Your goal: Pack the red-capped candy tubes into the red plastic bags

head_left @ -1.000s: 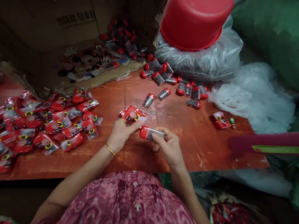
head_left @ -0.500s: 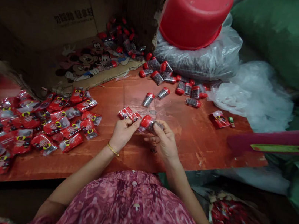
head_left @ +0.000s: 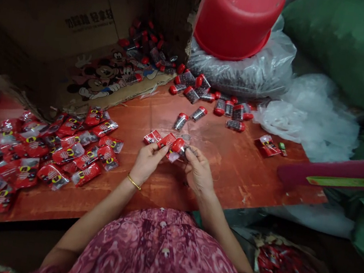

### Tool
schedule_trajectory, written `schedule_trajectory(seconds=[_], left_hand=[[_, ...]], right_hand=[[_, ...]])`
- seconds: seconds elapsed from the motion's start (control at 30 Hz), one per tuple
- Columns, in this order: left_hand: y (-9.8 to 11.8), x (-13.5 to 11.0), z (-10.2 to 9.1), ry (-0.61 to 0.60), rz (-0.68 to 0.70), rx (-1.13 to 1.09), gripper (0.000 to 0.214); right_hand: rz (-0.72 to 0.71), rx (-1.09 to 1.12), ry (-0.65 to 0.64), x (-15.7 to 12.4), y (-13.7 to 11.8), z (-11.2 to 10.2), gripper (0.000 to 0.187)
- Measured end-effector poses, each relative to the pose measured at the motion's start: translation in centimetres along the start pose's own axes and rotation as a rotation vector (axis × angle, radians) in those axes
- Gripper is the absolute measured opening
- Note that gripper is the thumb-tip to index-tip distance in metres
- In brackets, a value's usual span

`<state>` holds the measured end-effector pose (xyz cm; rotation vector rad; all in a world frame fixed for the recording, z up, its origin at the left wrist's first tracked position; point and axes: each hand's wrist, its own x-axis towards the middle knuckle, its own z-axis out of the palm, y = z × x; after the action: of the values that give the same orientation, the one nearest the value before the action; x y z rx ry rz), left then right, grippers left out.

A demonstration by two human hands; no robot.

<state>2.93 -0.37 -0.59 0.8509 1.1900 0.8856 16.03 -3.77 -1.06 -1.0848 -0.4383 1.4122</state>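
My left hand point(head_left: 147, 161), with a gold bangle on its wrist, pinches a small red printed packet point(head_left: 168, 140) between thumb and finger. Close against it, my right hand point(head_left: 199, 170) grips a small clear jar with a red lid point(head_left: 178, 145) and dark contents. The lid points left, toward the packet; whether the jar is partly inside it I cannot tell. Another red packet point(head_left: 152, 137) lies just beyond my left fingers. Two more red-lidded jars, a nearer one point(head_left: 180, 121) and a farther one point(head_left: 199, 113), lie on the table beyond my hands.
Filled red packets point(head_left: 70, 151) are heaped on the left of the red tabletop point(head_left: 242, 164). A cardboard box point(head_left: 89, 45) lies open with jars inside. More loose jars point(head_left: 191, 94) lie before a plastic bag point(head_left: 239, 76) under a red tub point(head_left: 238, 19). A magenta bar point(head_left: 330, 174) juts in.
My hands have come slightly closer together. The red lid of the held jar now sits against the packet, and more of the packet's red face shows above my left fingers.
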Motion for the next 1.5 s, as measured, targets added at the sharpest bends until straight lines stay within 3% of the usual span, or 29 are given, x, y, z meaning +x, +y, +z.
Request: schedule_trajectory(seconds=[0.23, 0.4, 0.67, 0.83, 1.07, 1.27, 1.5], left_hand=[[1.6, 0.1, -0.1, 0.035, -0.155, -0.233, 0.042], [1.6, 0.4, -0.7, -0.033, -0.248, -0.273, 0.042], [1.5, -0.1, -0.5, -0.055, -0.082, -0.155, 0.035], [1.3, -0.3, -0.6, -0.063, 0.097, -0.042, 0.030], [0.8, -0.8, 0.7, -0.061, 0.002, -0.244, 0.035], [0.5, -1.2, 1.9, -0.017, -0.018, -0.470, 0.038], [-0.4, -1.5, 2.8, -0.009, 0.030, -0.562, 0.035]], right_hand=[[-0.022, -0.077, 0.045, -0.9, -0.6, -0.6, 0.033], [-0.067, -0.171, 0.022, -2.4, -1.2, -2.0, 0.029], [0.063, -0.283, -0.088, -2.6, -1.6, -1.6, 0.029], [0.028, -0.316, -0.031, -2.2, -1.3, -1.3, 0.030], [-0.104, -0.405, -0.059, -2.2, -0.3, -0.6, 0.026], [-0.347, -0.475, 0.052, -2.2, 1.4, 0.3, 0.019], [-0.248, -0.318, 0.041, -1.9, 1.6, 0.6, 0.024]])
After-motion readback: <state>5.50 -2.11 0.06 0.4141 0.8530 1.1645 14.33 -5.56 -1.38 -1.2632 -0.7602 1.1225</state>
